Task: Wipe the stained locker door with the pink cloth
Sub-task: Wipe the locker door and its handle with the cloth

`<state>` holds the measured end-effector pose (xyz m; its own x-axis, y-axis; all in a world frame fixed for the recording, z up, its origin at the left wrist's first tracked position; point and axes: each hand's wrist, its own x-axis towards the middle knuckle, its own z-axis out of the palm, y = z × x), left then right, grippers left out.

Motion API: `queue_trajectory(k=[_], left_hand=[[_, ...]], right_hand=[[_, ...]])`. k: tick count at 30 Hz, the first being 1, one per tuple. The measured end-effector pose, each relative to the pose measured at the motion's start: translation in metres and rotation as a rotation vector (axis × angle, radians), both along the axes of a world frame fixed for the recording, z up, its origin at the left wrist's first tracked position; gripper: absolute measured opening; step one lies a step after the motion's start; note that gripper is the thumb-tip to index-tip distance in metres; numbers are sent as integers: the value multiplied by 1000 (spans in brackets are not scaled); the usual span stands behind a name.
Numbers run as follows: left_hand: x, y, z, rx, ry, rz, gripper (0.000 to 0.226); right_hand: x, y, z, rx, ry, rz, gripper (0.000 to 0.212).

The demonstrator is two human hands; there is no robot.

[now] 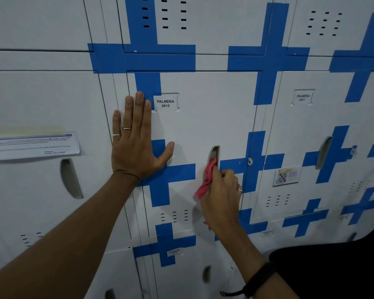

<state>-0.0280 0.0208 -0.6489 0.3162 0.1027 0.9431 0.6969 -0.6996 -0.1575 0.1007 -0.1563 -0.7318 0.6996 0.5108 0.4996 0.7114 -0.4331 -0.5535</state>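
Observation:
The locker door (203,121) in the middle is white with blue cross shapes and a label reading PALMERA 0015 (165,103). My left hand (136,143) lies flat on the door's left edge, fingers spread and pointing up. My right hand (222,195) is closed around the pink cloth (207,178). The cloth's upper end is pressed into the lower part of the recessed handle slot (214,152). No stain is clear to me on the door.
More white and blue locker doors surround this one. The right neighbour carries a label (302,97), a handle slot (323,152) and a small sticker (287,176). A paper notice (32,145) hangs on the left door. A lock tab (250,161) sits at the middle door's right edge.

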Motion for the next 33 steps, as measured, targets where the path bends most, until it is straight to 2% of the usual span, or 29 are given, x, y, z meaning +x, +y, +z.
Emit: queue_trajectory(k=[3,6,7,10,13,16,19,21,22,23,25,28,33], left_hand=[[1,0,0,3,-4,1,106],[2,-1,0,-1,-3,-3,106],[2,-1,0,-3,-2,-5,106],[1,-1,1,1,-2,-6,106],[0,-1,1,-1,3,-3,105],[-1,-1,1,-8,2,-4,105],[-1,-2,0,-12,6,-4,105],[-2,-3,-1,-16,10,-1,105],[-2,-3,-2,-16,10,-2,105],[-3,-2,-2,-14,8,-4,105],[-2,-2,0,-7,0,-6,105],[-1,-2,3,-1,-2,-4,105],[0,-3,-1,-6,5,-4,106]], right_hand=[[2,7,13,118,4,13,81],[3,14,18,268,114,17,57],[3,14,17,268,100,12,57],[11,10,6,138,-65,-18,74],[12,4,-17,-6,-217,-86,68],[11,-2,-35,-106,-244,-46,76],[20,-9,-32,-136,-108,46,78],[12,-15,-27,5,91,96,89],[8,-17,-27,100,126,101,90],[4,-18,-25,186,85,94,82],[8,-15,-12,339,-118,46,61],[21,3,23,522,-216,43,64],[19,37,16,338,-293,-34,69]])
